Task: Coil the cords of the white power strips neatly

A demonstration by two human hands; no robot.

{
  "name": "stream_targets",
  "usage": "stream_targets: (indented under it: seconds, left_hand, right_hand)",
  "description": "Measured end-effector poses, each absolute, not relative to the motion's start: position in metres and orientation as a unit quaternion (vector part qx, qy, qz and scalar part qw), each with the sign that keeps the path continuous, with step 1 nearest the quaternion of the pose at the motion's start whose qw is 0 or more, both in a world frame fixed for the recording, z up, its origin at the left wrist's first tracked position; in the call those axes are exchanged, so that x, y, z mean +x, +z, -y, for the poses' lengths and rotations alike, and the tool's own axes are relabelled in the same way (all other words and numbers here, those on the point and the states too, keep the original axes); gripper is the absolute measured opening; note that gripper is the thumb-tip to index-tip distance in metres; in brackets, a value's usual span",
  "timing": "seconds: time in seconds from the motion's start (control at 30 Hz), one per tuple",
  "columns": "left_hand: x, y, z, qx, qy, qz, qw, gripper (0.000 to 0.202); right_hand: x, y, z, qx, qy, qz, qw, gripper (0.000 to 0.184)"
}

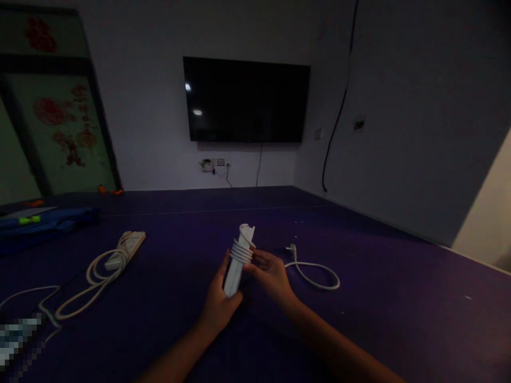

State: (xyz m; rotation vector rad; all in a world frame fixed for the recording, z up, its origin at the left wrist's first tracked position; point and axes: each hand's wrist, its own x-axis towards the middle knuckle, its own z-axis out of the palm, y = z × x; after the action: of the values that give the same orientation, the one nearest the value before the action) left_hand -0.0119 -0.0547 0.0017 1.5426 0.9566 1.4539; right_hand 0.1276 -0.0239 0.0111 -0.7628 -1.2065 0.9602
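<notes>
In the head view, a white power strip (233, 280) is held over the purple floor (419, 298) by the fingers of the left hand (218, 304). Its cord (241, 252) is wound around it and pinched by the fingers of the right hand (274, 274); the plug (293, 249) is laid at the right.

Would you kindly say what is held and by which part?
The left hand holds a white strip by its lower half; the right hand touches its wound cord.
</notes>
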Motion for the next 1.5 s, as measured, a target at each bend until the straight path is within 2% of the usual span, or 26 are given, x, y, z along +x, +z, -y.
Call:
stream_targets:
  seconds: [0.13,0.37,0.5,0.6,0.77,0.9,1.0,1.1,1.17,1.33,1.4,1.5]
  left_hand:
    - [-0.014,0.007,0.054,0.534,0.582,-0.403,0.461,0.081]
    - [-0.010,0.012,0.059,0.423,0.553,-0.376,0.612,0.091]
    - [-0.010,0.010,0.059,0.403,0.532,-0.334,0.665,0.093]
    - [-0.011,0.008,0.059,0.397,0.519,-0.298,0.696,0.090]
    - [-0.015,0.008,0.058,0.412,0.490,-0.257,0.724,0.080]
    - [-0.019,0.012,0.057,0.422,0.472,-0.250,0.732,0.077]
    - [-0.022,0.014,0.056,0.428,0.461,-0.265,0.731,0.074]
    - [-0.021,0.013,0.055,0.442,0.481,-0.300,0.695,0.077]
    - [-0.019,0.012,0.054,0.466,0.516,-0.327,0.640,0.087]
    - [-0.013,0.006,0.057,0.613,0.559,-0.384,0.405,0.122]
    - [-0.011,0.004,0.060,0.663,0.541,-0.410,0.315,0.123]
    - [-0.009,0.001,0.062,0.703,0.512,-0.422,0.255,0.110]
  right_hand:
    - [0.130,0.011,0.022,-0.323,0.438,0.546,0.637,0.049]
    - [0.137,0.013,0.019,-0.325,0.439,0.543,0.638,0.042]
    - [0.139,0.010,0.013,-0.322,0.460,0.532,0.634,0.053]
    - [0.139,0.008,0.008,-0.306,0.487,0.533,0.621,0.063]
    - [0.142,0.007,0.006,-0.298,0.507,0.569,0.575,0.056]
    - [0.140,0.010,0.011,-0.291,0.496,0.564,0.593,0.062]
    - [0.137,0.012,0.014,-0.313,0.477,0.556,0.605,0.058]
    - [0.134,0.015,0.018,-0.328,0.465,0.540,0.620,0.054]
    - [0.133,0.017,0.020,-0.318,0.464,0.532,0.633,0.054]
    - [0.129,0.021,0.027,-0.321,0.437,0.510,0.668,0.056]
    - [0.128,0.021,0.029,-0.330,0.426,0.509,0.671,0.053]
    - [0.126,0.020,0.032,-0.338,0.414,0.523,0.664,0.057]
